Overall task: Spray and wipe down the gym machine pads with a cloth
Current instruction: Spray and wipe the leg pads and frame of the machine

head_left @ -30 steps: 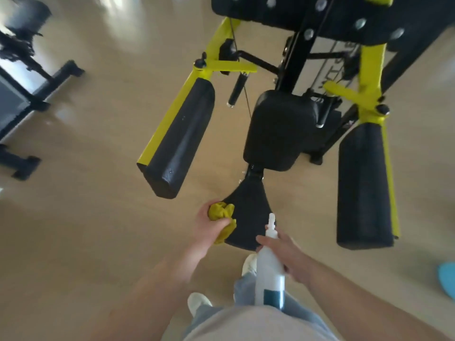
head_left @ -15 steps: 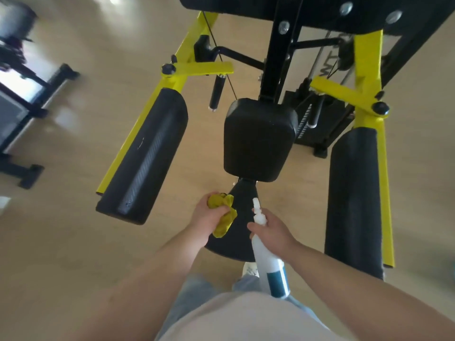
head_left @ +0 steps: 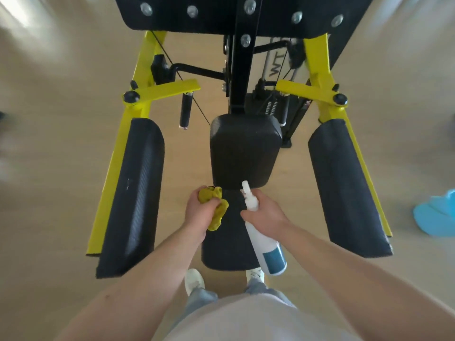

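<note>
On tan flooring [head_left: 61,168], black pads [head_left: 243,148] flank yellow frame arms [head_left: 147,70].

Bare arms stretched forward and down, left grip [head_left: 200,212] knuckles-up, curled tight round a bunched yellow cloth [head_left: 218,214], right grip [head_left: 267,215] wrapped round the neck of the spray bottle [head_left: 268,252], the two side by side, not touching

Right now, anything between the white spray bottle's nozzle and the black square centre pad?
Nothing visible. The right hand holds the white spray bottle, nozzle at the lower edge of the black square centre pad; the crumpled yellow cloth is aside in the left hand.
</note>
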A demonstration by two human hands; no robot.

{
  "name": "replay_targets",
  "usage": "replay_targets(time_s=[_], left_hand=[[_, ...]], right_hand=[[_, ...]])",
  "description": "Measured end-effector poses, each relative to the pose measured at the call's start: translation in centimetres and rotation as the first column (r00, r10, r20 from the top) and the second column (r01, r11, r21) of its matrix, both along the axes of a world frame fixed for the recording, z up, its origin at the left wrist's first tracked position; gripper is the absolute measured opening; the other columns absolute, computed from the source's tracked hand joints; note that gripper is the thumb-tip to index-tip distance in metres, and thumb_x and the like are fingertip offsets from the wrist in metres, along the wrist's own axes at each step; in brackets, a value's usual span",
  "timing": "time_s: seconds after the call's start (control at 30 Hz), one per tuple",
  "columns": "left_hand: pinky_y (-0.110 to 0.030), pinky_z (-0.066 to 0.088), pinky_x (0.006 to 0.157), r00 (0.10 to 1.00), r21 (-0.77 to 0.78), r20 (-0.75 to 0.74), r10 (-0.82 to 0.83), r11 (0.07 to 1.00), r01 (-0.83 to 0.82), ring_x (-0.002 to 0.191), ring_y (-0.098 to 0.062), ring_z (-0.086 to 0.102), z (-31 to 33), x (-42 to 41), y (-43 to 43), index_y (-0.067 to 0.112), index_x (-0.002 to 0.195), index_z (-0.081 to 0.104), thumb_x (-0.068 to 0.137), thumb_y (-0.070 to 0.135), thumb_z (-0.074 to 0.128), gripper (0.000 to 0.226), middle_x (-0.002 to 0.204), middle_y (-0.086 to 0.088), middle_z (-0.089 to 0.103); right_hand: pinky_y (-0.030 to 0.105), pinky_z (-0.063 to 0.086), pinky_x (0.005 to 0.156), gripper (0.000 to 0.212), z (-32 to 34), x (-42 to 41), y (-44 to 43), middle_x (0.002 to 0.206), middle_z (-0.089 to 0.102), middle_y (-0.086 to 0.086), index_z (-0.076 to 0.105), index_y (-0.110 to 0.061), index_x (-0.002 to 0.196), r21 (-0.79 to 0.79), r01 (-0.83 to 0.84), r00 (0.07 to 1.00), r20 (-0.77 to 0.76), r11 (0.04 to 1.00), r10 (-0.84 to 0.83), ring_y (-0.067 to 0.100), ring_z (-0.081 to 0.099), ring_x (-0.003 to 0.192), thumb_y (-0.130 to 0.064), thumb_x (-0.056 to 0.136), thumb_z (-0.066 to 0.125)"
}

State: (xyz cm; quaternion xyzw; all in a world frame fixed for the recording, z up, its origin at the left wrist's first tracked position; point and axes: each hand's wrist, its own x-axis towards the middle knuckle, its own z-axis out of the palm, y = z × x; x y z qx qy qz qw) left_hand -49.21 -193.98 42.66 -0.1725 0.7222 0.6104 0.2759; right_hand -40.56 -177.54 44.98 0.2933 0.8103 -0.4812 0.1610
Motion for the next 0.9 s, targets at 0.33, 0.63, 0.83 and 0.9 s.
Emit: replay_targets(time_s=[0.33,0.63,0.83,0.9], left_hand=[[-0.027,0.053,0.065,0.989,-0.032,0.041,-0.143,0.989,0.144,0.081,-0.019,0.070,0.4,1.0,-0.2,0.019,0.115,0.066,0.087,0.012,0.068,0.029,0.095,-0.003,0.072],[-0.043,0.058,0.089,0.988,0.001,0.021,-0.150,0.989,0.150,0.093,-0.026,0.069,1.6,1.0,-0.6,0.031,0.095,0.061,0.092,0.010,0.068,0.022,0.095,0.002,0.069],[-0.034,0.057,0.079,0.979,0.015,-0.032,-0.202,0.979,0.202,0.085,-0.021,0.070,2.9,1.6,0.2,0.030,0.090,0.062,0.095,0.007,0.065,0.023,0.088,0.003,0.071],[-0.028,0.054,0.072,0.981,0.005,-0.058,-0.186,0.982,0.187,0.079,-0.016,0.067,3.3,1.8,0.5,0.031,0.085,0.057,0.096,0.008,0.064,0.027,0.084,0.007,0.067]], right_hand=[[0.038,0.057,0.080,0.038,-1.4,2.9,-4.7,0.092,0.077,0.007,0.057,-0.036,0.118,-0.185,0.299,0.950,0.144,0.936,-0.276,0.021,0.070,0.082,-0.021,0.087,0.072],[0.044,0.058,0.096,0.047,-2.9,6.0,-5.0,0.095,0.077,0.000,0.054,-0.046,0.116,-0.244,0.118,0.954,0.295,0.962,-0.042,0.023,0.073,0.097,-0.033,0.081,0.081],[0.045,0.056,0.100,0.064,-2.6,6.0,-3.1,0.106,0.074,0.005,0.057,-0.038,0.133,-0.245,0.068,0.971,0.241,0.967,-0.007,0.025,0.071,0.103,-0.032,0.073,0.078],[0.047,0.056,0.100,0.073,-1.9,5.5,-2.4,0.106,0.072,0.002,0.055,-0.034,0.139,-0.198,0.055,0.982,0.190,0.979,-0.017,0.025,0.070,0.104,-0.035,0.068,0.074]])
